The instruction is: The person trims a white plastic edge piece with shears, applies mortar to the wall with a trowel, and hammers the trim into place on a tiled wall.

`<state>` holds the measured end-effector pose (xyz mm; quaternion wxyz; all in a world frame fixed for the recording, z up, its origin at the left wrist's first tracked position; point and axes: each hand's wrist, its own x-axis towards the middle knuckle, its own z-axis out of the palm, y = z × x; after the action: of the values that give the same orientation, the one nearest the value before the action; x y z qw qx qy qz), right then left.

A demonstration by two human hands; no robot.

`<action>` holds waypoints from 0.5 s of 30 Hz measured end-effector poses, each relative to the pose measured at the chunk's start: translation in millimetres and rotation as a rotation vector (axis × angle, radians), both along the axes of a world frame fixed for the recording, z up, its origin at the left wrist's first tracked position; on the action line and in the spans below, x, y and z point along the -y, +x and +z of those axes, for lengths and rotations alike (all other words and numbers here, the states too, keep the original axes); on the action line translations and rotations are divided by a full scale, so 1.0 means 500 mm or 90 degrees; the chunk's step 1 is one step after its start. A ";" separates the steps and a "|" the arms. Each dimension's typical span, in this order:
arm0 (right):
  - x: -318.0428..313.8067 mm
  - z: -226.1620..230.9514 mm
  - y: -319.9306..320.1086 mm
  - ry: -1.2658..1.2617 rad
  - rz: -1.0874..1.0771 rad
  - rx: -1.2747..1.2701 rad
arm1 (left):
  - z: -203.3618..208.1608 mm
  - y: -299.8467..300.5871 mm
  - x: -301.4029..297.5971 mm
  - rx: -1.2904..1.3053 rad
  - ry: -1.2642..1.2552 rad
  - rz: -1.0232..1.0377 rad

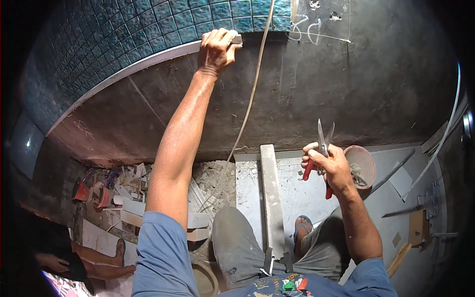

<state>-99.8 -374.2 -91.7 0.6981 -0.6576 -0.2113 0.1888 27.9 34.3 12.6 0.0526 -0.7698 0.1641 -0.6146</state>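
Observation:
My left hand (216, 48) is raised against the dark wall, right at the lower edge of the teal mosaic tiles (180, 27). Its fingers are closed around a small light grey piece (238, 39), mostly hidden by the hand, so its kind is unclear. From this hand a pale trim strip (163, 59) curves away leftward under the tiles. My right hand (330, 166) grips a pair of scissors (324, 138) with red handles, low in front of the wall. The blades point up and stand slightly apart.
A pale cable (255, 81) hangs down the wall. A long grey beam (271, 193) leans between my legs. Beside my right hand stands a round bucket (367, 161). Rubble (217, 173) and red buckets (101, 195) lie left. Another person's legs (101, 250) show at lower left.

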 end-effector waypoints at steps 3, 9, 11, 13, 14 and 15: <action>0.021 -0.055 0.008 0.013 -0.022 -0.041 | -0.007 -0.024 0.025 0.064 0.015 0.056; 0.037 -0.096 0.030 0.013 -0.049 -0.056 | -0.019 -0.013 0.008 0.049 0.008 0.081; 0.044 -0.095 0.036 0.014 -0.064 -0.042 | -0.022 -0.008 0.012 0.062 -0.005 0.048; 0.040 -0.092 0.037 0.021 -0.064 -0.032 | -0.032 -0.007 0.000 0.069 -0.008 0.048; 0.036 -0.092 0.038 0.030 -0.069 -0.041 | -0.033 -0.004 -0.006 0.072 -0.006 0.059; 0.032 -0.091 0.039 0.039 -0.073 -0.049 | -0.034 -0.002 -0.010 0.076 -0.004 0.071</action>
<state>-80.1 -390.3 -137.3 0.7352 -0.6391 -0.1522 0.1669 26.8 39.3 -4.6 0.0937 -0.7401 0.1155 -0.6558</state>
